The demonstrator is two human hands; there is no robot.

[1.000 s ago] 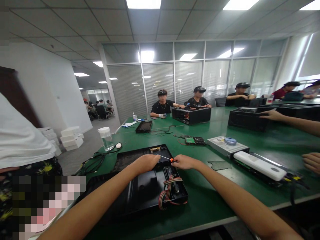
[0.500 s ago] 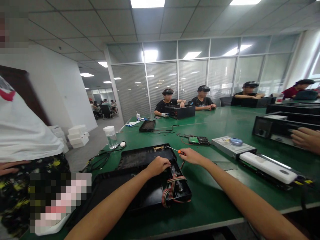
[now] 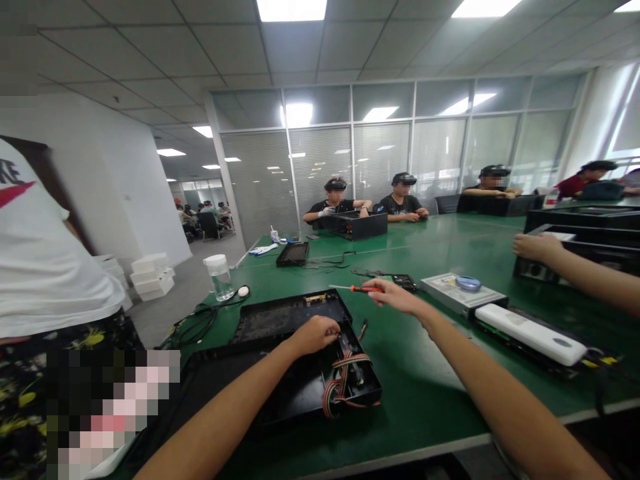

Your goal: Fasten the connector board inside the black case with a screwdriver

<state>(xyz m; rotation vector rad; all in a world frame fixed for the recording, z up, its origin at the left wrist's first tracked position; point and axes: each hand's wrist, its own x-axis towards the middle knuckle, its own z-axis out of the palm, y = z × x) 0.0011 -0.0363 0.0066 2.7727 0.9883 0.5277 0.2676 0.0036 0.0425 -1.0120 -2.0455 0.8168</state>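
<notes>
My right hand (image 3: 395, 295) is closed around the orange handle of a screwdriver (image 3: 356, 289). The blade points left, in the air above the far right corner of a flat black panel (image 3: 280, 317). Nearer to me lies an open black metal case (image 3: 295, 393) with a bundle of striped ribbon cable (image 3: 345, 373) at its right end. Inside this case, by the upper right edge, my left hand (image 3: 317, 333) has its fingers curled and pinched together. What those fingertips grip is hidden.
On the green table (image 3: 415, 413) stand a clear water jug (image 3: 220, 279) and a coil of black cable (image 3: 200, 320). To the right are a silver drive box (image 3: 463, 293) and a long white device (image 3: 530, 333). Another person's hand (image 3: 540, 247) rests on a black case. Several people work opposite.
My right hand has lifted the screwdriver off the panel's corner, its blade now nearly level. My left hand has stayed put. At the right, another person's hand has reached further left over the black case.
</notes>
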